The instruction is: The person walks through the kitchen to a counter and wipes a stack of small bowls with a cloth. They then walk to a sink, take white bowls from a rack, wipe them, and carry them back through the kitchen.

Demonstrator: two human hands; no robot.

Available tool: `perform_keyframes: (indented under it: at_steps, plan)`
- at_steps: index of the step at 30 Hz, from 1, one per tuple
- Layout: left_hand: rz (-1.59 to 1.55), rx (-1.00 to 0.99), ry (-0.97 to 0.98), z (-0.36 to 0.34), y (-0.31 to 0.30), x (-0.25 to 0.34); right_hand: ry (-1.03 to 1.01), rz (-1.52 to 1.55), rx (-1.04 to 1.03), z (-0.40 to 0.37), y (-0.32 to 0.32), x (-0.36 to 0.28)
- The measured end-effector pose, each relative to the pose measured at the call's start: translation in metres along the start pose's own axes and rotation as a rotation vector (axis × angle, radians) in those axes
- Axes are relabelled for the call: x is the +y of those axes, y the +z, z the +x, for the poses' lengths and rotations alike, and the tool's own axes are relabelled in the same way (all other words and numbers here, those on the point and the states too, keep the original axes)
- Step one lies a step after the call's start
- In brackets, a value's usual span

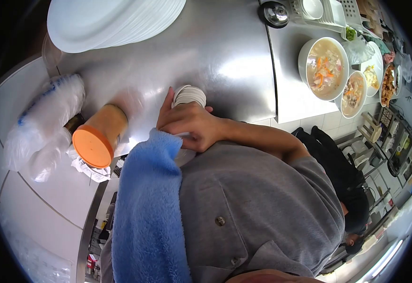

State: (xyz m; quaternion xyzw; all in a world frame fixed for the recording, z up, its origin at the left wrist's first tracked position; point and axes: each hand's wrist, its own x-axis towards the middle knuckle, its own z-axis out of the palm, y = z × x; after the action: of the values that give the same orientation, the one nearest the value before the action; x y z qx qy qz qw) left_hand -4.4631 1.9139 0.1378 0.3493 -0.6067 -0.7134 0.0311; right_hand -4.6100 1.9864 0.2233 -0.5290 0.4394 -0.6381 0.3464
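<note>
A stack of small white round dishes (189, 95) shows just past my hands, above the steel counter. My left hand (165, 107) is mostly hidden behind the right; one straight finger runs along the left side of the stack, and it appears to grip the dishes. Crossing in front is my right hand (199, 123), its fingers curled. Something whitish (185, 156) shows below its fingers, too covered to name. A fluffy blue cloth (149, 207) lies along my left arm and ends right beside the hands.
A pile of white plates (114, 23) stands at the far left of the steel counter (215, 47). Nearer are an orange-lidded jar (95, 141) and plastic bags (50, 113). Soup bowls (325, 68) and a call bell (274, 14) are at right. A person in black (333, 160) is behind.
</note>
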Motion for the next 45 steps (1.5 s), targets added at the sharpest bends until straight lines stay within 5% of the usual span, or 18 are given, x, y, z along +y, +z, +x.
perform_keyframes:
  at_steps: [45]
  plan:
    - [-0.352,0.037,-0.25,0.032,0.013,0.02,0.063,0.091,-0.089,0.017,-0.031,-0.009]
